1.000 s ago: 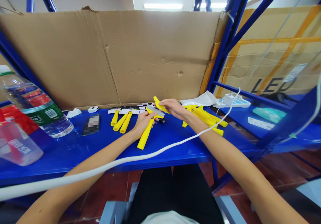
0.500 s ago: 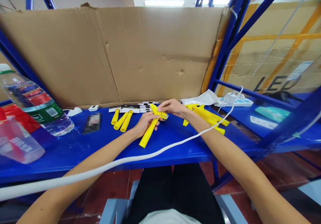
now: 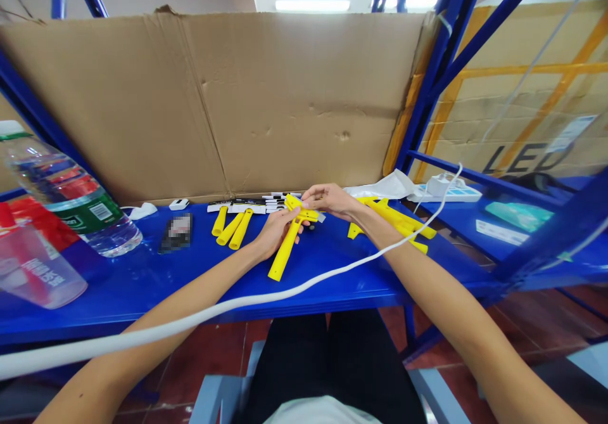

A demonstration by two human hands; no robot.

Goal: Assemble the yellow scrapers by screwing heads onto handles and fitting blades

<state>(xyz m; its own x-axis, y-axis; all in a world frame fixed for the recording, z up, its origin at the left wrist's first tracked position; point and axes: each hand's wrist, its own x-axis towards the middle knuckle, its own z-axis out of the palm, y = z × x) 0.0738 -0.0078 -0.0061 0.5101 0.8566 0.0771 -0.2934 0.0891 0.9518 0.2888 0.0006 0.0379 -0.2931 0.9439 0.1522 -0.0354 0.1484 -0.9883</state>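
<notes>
Plain black trousers (image 3: 289, 367) cover both thighs, and a whitish top (image 3: 327, 412) shows at the waist. The left arm (image 3: 190, 291) and right arm (image 3: 441, 297) are slim and uncovered — bare down to each ungloved hand (image 3: 335, 199) — with a small round spot (image 3: 80, 395) on the left.

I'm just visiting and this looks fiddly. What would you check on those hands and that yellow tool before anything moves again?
1. Left hand has hold of the yellow T-shaped tool: ok, gripping near where the handle meets the head.
2. Right hand is at the tool's head: ok, fingertips there.
3. Fingers clear of the metallic piece at the head's right end: cannot tell, too small.
4. Head parts fully seated: cannot tell, fingers partly cover them.
5. View free of the white cable: not ok, it crosses the picture below the hands.
6. Three yellow handles apart from the left hand: ok.
</notes>
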